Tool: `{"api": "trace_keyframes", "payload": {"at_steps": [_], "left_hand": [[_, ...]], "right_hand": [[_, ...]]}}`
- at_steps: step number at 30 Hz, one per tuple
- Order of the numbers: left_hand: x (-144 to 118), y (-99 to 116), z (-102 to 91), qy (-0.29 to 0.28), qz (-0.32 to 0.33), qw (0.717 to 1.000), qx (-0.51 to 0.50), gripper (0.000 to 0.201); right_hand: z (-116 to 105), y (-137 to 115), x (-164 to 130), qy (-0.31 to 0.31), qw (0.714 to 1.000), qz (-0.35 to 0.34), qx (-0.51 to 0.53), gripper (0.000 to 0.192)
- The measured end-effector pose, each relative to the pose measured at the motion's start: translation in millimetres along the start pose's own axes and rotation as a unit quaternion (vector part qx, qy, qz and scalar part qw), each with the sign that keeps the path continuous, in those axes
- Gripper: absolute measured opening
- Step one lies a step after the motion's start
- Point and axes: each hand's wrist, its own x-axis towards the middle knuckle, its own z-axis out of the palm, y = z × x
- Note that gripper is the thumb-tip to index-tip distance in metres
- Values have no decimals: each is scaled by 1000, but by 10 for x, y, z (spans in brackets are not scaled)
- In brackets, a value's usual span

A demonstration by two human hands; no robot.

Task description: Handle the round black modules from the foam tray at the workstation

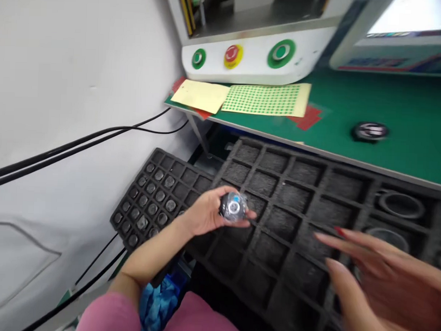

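Observation:
My left hand [209,212] is closed around a small round black device [233,207] with a shiny, clear-looking face and a blue spot on it. That hand is over the left part of a large black foam tray [281,220] with square compartments. On the right, my right hand [379,277] hovers above the same tray, its fingers apart and nothing between them. Close to it, round parts with clear rims [402,204] sit in the tray's right-hand compartments. Farther left, a second foam tray [184,175] holds several small round parts.
A green bench [407,104] carries a sheet of green dots [264,99], a pale yellow sheet [201,95] and another round black device [369,131]. Behind stands a machine panel with a red stop button [232,55]. Black cables [113,130] run along the white wall.

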Motion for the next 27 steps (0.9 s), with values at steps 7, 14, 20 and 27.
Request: {"api": "trace_keyframes", "payload": {"at_steps": [7, 14, 20, 27], "left_hand": [[185, -541, 513, -105, -111, 983, -105, 54], [276, -596, 609, -62, -110, 989, -81, 44], [331, -587, 594, -3, -94, 994, -59, 37], [452, -570, 721, -9, -94, 993, -63, 39]], "right_hand": [[106, -136, 202, -85, 989, 74, 94, 36], [-262, -344, 215, -20, 996, 24, 88, 35], [-852, -30, 1472, 2, 998, 52, -23, 39], [-1106, 562, 2527, -25, 980, 78, -179, 39]]}}
